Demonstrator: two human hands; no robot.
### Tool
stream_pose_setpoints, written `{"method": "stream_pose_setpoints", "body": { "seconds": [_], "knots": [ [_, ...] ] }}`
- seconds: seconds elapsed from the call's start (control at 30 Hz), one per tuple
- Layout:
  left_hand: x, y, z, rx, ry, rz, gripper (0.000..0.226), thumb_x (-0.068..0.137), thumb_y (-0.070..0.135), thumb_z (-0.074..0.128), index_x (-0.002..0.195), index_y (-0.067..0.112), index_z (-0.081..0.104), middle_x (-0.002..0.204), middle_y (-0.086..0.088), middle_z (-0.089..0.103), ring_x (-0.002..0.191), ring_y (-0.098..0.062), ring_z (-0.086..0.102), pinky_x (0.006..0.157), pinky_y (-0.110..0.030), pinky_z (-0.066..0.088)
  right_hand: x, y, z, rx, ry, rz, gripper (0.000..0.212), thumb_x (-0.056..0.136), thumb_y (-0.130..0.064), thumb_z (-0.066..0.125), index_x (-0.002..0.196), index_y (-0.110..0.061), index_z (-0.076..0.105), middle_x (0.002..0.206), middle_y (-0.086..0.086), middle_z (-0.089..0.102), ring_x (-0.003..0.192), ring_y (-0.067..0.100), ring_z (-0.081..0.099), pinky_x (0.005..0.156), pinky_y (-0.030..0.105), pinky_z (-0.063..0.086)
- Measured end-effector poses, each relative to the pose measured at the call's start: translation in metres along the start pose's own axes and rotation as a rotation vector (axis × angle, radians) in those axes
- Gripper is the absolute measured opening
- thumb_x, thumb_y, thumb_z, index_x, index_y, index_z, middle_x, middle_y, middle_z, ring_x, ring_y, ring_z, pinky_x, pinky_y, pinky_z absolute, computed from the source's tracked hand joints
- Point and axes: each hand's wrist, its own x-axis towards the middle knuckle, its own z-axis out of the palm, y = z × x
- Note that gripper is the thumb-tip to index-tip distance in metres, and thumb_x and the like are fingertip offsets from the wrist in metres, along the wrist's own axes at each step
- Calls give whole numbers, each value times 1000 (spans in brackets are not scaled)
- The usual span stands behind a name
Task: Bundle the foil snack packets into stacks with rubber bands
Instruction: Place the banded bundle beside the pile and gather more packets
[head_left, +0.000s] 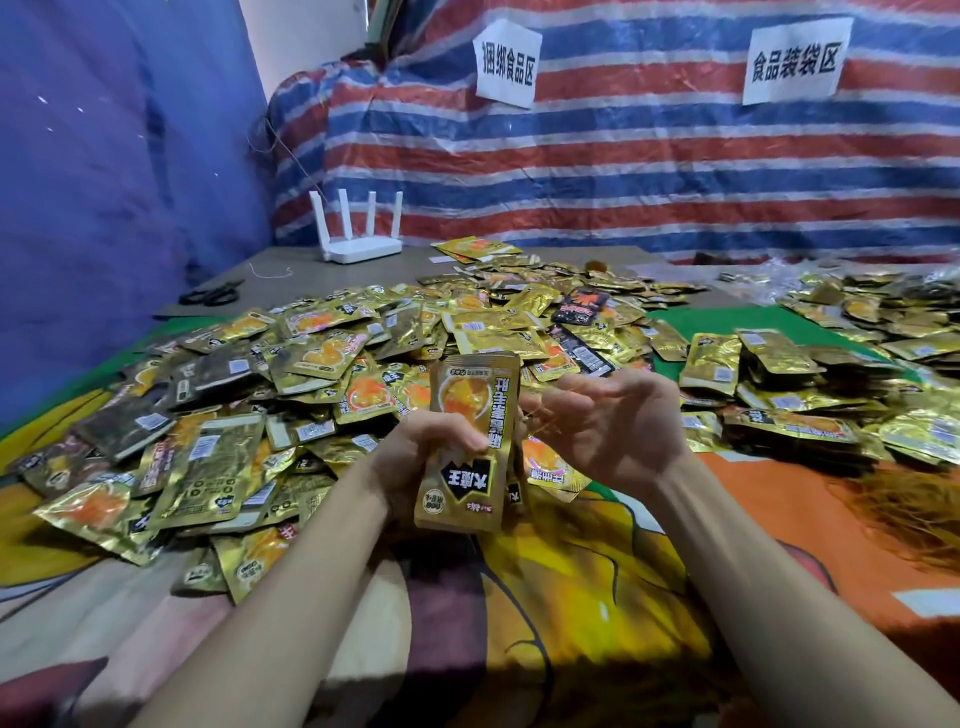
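My left hand (415, 457) grips an upright stack of gold foil snack packets (470, 441) at its middle, thumb across the front. My right hand (608, 426) is just right of the stack, palm up, with a thin rubber band (545, 415) stretched around its fingers beside the stack's edge. A big heap of loose gold packets (311, 364) covers the surface behind and left of my hands. Bundled stacks (769, 374) lie to the right.
A pile of orange rubber bands (909, 509) lies at the right edge. A white router (358, 244) and black scissors (213, 296) sit at the back left. A few black packets (579, 306) lie in the heap. A striped tarp with two paper signs hangs behind.
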Motion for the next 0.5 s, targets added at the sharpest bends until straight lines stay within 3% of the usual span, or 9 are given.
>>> {"method": "stream_pose_setpoints", "body": {
  "seconds": [0.13,0.2,0.3,0.37,0.5],
  "knots": [
    [0,2,-2,-32,-19,96,47,56,27,82,102,17,77,96,-6,73,83,-25,70,78,-38,50,-2,1,4,20,17,0,11,65,-15,53,54,-13,54,55,6,48,68,28,55,101,39,44],
    [-1,4,-3,-11,-11,93,49,54,28,83,102,17,77,96,-6,71,83,-26,67,81,-38,44,-1,3,5,53,62,-64,27,75,-8,45,62,-9,69,62,4,57,59,20,56,86,35,54],
    [0,3,-2,22,64,18,67,42,20,87,104,3,71,93,-21,66,74,-33,66,71,-39,54,5,5,12,-40,102,-124,40,84,0,47,98,-15,82,93,6,76,50,9,56,52,23,55],
    [1,2,0,26,116,1,63,45,13,79,104,-3,66,89,-23,65,69,-33,67,65,-38,57,9,9,15,-164,136,-161,38,86,-1,57,108,-21,80,110,5,76,59,10,67,46,20,54],
    [-1,6,1,-16,200,11,22,61,7,64,79,2,77,76,-18,71,59,-28,70,52,-32,58,11,15,18,-217,187,-254,43,81,-11,74,123,-21,70,121,12,72,95,26,74,57,35,62]
  ]
}}
